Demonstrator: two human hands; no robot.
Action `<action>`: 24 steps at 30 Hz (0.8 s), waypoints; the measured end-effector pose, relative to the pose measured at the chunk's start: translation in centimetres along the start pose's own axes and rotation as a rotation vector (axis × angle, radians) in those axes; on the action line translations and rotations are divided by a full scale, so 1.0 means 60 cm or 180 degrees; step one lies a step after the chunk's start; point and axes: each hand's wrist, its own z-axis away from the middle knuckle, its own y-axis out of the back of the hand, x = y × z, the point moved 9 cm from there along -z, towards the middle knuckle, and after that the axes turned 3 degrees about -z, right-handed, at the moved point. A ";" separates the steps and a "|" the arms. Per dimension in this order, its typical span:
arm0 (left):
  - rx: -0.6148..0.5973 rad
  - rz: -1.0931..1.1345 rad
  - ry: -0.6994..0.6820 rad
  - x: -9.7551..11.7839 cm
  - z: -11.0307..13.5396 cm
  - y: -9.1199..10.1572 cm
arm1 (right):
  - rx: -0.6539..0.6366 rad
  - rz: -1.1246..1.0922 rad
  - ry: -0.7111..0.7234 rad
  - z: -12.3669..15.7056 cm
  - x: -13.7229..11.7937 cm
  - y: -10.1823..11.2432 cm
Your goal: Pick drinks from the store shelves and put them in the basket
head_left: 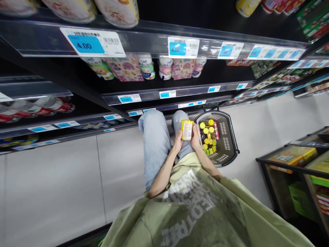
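Between my two hands, above my knees, is a small yellow packet (pixel 187 130) with a pale printed label facing up. My left hand (pixel 178 140) grips its left edge, and my right hand (pixel 195 137) grips its right edge. Fingers of both hands are partly hidden behind the packet. Just to the right of my right hand, a dark shopping basket (pixel 230 151) stands on the floor. Inside it are several yellow-lidded containers (pixel 206 130), small yellow-green packs (pixel 210 151) and a red-and-white item (pixel 216 130).
Shelves with price tags (pixel 168 94) run across the front, holding bottle packs (pixel 146 68) and cans (pixel 118 10). Red-labelled bottles (pixel 59 104) lie on a lower left shelf. A black-framed display rack (pixel 266 161) with yellow boxes (pixel 293 157) stands at right. Pale floor tiles (pixel 51 185) surround me.
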 end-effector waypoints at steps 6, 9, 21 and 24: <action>0.0066 0.0336 0.0262 -0.008 0.003 0.005 | -0.0027 -0.0021 -0.0030 -0.002 0.006 0.000; 0.0167 0.0423 0.0352 -0.011 0.004 0.008 | -0.0054 -0.0037 -0.0068 -0.002 0.008 -0.002; 0.0283 0.0296 0.0810 -0.014 0.018 0.020 | -0.0650 -0.0217 -0.0521 0.020 0.013 -0.027; 0.0353 0.0076 0.0662 -0.011 0.012 0.030 | -0.0857 -0.0326 -0.0623 0.023 0.016 -0.037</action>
